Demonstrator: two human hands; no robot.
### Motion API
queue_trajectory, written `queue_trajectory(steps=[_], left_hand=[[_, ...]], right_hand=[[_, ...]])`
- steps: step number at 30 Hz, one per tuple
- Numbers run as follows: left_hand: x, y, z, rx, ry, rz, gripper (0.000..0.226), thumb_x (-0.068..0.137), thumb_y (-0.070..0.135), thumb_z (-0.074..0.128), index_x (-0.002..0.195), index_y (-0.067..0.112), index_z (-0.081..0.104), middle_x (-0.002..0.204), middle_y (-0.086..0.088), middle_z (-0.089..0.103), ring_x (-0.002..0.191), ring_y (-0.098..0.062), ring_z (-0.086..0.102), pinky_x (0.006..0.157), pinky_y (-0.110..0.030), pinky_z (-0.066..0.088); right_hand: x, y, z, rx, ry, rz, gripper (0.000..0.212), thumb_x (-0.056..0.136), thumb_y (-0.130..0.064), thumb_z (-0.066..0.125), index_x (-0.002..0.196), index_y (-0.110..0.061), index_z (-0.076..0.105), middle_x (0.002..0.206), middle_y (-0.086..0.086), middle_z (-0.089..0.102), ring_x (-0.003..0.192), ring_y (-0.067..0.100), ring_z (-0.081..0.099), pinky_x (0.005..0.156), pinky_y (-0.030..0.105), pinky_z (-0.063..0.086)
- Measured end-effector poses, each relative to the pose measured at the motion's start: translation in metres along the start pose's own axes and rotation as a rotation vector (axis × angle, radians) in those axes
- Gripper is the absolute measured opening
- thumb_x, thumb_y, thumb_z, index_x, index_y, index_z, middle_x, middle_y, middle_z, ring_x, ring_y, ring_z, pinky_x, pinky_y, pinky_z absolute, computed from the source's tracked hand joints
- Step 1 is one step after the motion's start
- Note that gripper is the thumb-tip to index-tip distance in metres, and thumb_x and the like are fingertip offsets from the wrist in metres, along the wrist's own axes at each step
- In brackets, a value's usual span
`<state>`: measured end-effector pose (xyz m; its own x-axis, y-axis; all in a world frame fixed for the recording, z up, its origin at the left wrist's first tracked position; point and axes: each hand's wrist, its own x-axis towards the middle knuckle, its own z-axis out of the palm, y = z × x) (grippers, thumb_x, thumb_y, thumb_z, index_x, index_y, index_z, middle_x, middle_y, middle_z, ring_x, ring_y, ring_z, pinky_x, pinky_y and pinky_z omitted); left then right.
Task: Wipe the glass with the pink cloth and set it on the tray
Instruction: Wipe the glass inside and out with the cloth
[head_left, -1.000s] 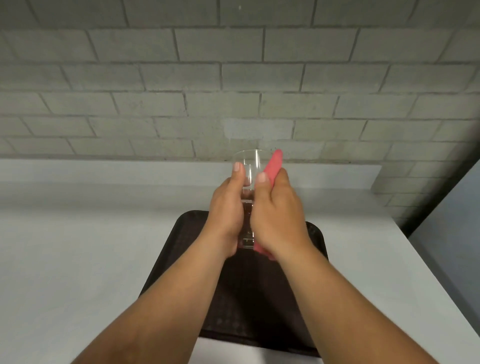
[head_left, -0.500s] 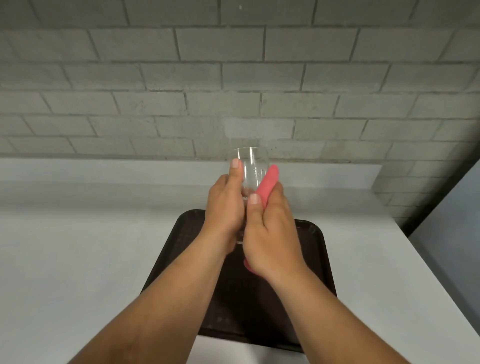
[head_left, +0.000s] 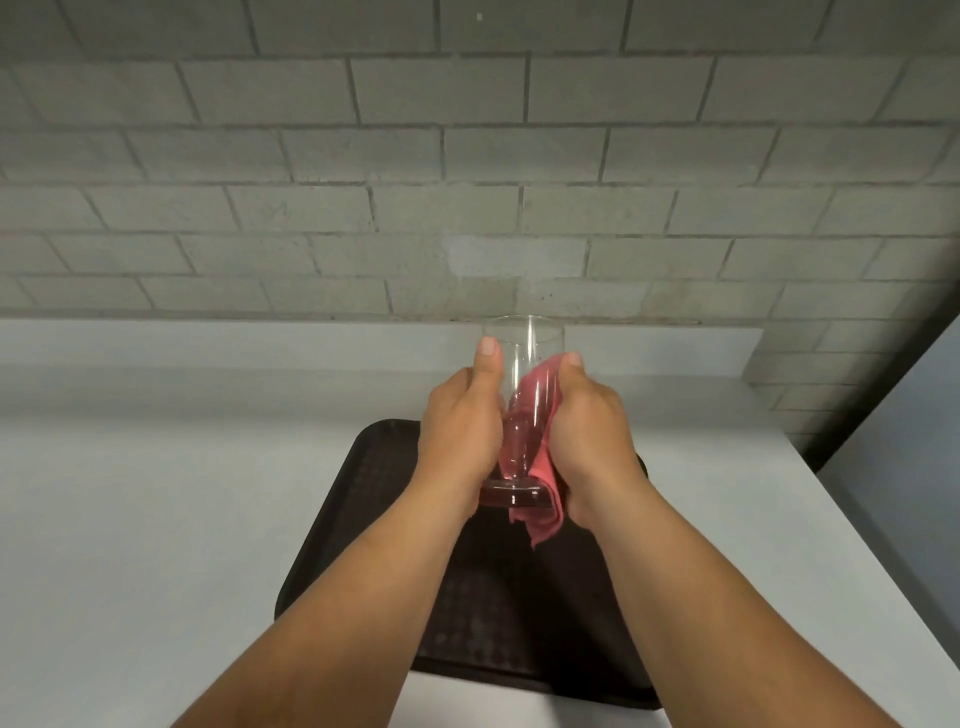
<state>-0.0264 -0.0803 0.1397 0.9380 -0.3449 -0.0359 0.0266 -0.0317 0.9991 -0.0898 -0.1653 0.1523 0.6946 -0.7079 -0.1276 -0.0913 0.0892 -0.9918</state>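
A tall clear glass is held upright in the air above the dark brown tray. My left hand grips its left side, thumb up along the wall. My right hand presses the pink cloth against the right side of the glass; the cloth shows through the glass and hangs below its thick base. Most of the tray lies under my forearms.
The tray rests on a pale grey counter that runs back to a low ledge and a grey brick wall. The counter's right edge drops off beside a dark gap.
My hands have spread apart around the glass, and my right hand moved to its right side. The cloth, earlier sticking up by the rim, now lies along the glass wall and hangs below the base.
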Motion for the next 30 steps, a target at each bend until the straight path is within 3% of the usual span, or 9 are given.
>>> queue_trajectory(steps=[5, 10, 13, 16, 19, 21, 24, 27, 30], left_hand=[[-0.009, 0.003, 0.008, 0.009, 0.071, -0.017, 0.05, 0.1, 0.072, 0.043, 0.094, 0.027, 0.065, 0.089, -0.001, 0.076, 0.089, -0.024, 0.076, 0.093, -0.059, 0.063], [-0.019, 0.004, 0.012, -0.029, -0.057, -0.096, 0.075, 0.076, 0.088, 0.052, 0.107, 0.022, 0.068, 0.108, -0.002, 0.08, 0.102, -0.019, 0.078, 0.096, -0.05, 0.063], [-0.015, 0.005, 0.011, -0.117, -0.081, -0.165, 0.071, 0.091, 0.078, 0.057, 0.114, 0.012, 0.069, 0.104, -0.006, 0.08, 0.094, -0.02, 0.08, 0.077, -0.04, 0.065], [-0.015, 0.009, 0.006, -0.245, -0.118, -0.193, 0.068, 0.103, 0.066, 0.05, 0.116, 0.003, 0.072, 0.081, -0.007, 0.078, 0.06, -0.013, 0.075, 0.048, -0.026, 0.057], [-0.017, 0.013, 0.005, -0.337, -0.149, -0.166, 0.066, 0.103, 0.066, 0.049, 0.098, 0.007, 0.079, 0.07, -0.006, 0.075, 0.052, -0.016, 0.067, 0.05, -0.028, 0.057], [-0.018, 0.016, 0.007, -0.403, -0.118, -0.142, 0.062, 0.103, 0.064, 0.052, 0.092, 0.008, 0.076, 0.064, -0.003, 0.075, 0.046, -0.013, 0.067, 0.044, -0.025, 0.054], [-0.015, 0.02, 0.008, -0.475, -0.005, -0.156, 0.067, 0.102, 0.067, 0.053, 0.104, 0.002, 0.07, 0.061, -0.003, 0.075, 0.043, -0.013, 0.067, 0.04, -0.023, 0.052], [-0.012, 0.021, 0.005, -0.522, 0.069, -0.166, 0.07, 0.099, 0.072, 0.053, 0.1, 0.004, 0.071, 0.065, -0.007, 0.076, 0.053, -0.019, 0.071, 0.045, -0.028, 0.056], [-0.009, 0.026, 0.005, -0.528, 0.074, -0.239, 0.066, 0.099, 0.072, 0.053, 0.111, 0.009, 0.066, 0.075, -0.009, 0.082, 0.057, -0.021, 0.078, 0.047, -0.033, 0.062]], right_hand=[[-0.005, 0.004, 0.002, -0.292, 0.144, -0.253, 0.055, 0.104, -0.054, 0.026, 0.093, -0.016, 0.064, 0.087, 0.003, 0.068, 0.087, 0.025, 0.066, 0.075, 0.037, 0.047], [-0.009, 0.003, 0.005, -0.445, 0.106, -0.355, 0.051, 0.105, -0.053, 0.027, 0.118, -0.019, 0.063, 0.088, -0.01, 0.06, 0.089, 0.017, 0.061, 0.077, 0.034, 0.044], [-0.007, -0.002, 0.004, -0.409, 0.064, -0.336, 0.052, 0.104, -0.056, 0.026, 0.121, -0.021, 0.061, 0.096, -0.009, 0.063, 0.097, 0.019, 0.064, 0.077, 0.033, 0.047], [0.001, -0.012, 0.0, -0.17, -0.048, -0.149, 0.056, 0.104, -0.058, 0.028, 0.103, -0.02, 0.069, 0.101, 0.003, 0.077, 0.097, 0.023, 0.073, 0.087, 0.04, 0.055], [0.005, -0.019, -0.008, 0.129, -0.191, 0.091, 0.062, 0.106, -0.055, 0.035, 0.091, -0.011, 0.076, 0.07, 0.007, 0.079, 0.064, 0.021, 0.077, 0.064, 0.037, 0.06], [0.005, -0.016, -0.01, 0.19, -0.238, 0.137, 0.062, 0.106, -0.053, 0.037, 0.092, -0.007, 0.076, 0.07, 0.01, 0.078, 0.059, 0.022, 0.075, 0.056, 0.033, 0.059], [0.0, -0.009, -0.008, 0.17, -0.234, 0.168, 0.061, 0.106, -0.052, 0.037, 0.094, -0.006, 0.076, 0.075, 0.011, 0.079, 0.066, 0.024, 0.077, 0.064, 0.037, 0.06], [-0.008, -0.004, -0.004, 0.153, -0.181, 0.157, 0.061, 0.106, -0.05, 0.038, 0.088, -0.008, 0.078, 0.079, 0.012, 0.081, 0.078, 0.03, 0.078, 0.079, 0.046, 0.063], [-0.017, -0.003, 0.0, -0.036, -0.072, -0.015, 0.063, 0.106, -0.052, 0.032, 0.079, -0.017, 0.077, 0.081, 0.007, 0.081, 0.084, 0.028, 0.077, 0.084, 0.048, 0.06]])
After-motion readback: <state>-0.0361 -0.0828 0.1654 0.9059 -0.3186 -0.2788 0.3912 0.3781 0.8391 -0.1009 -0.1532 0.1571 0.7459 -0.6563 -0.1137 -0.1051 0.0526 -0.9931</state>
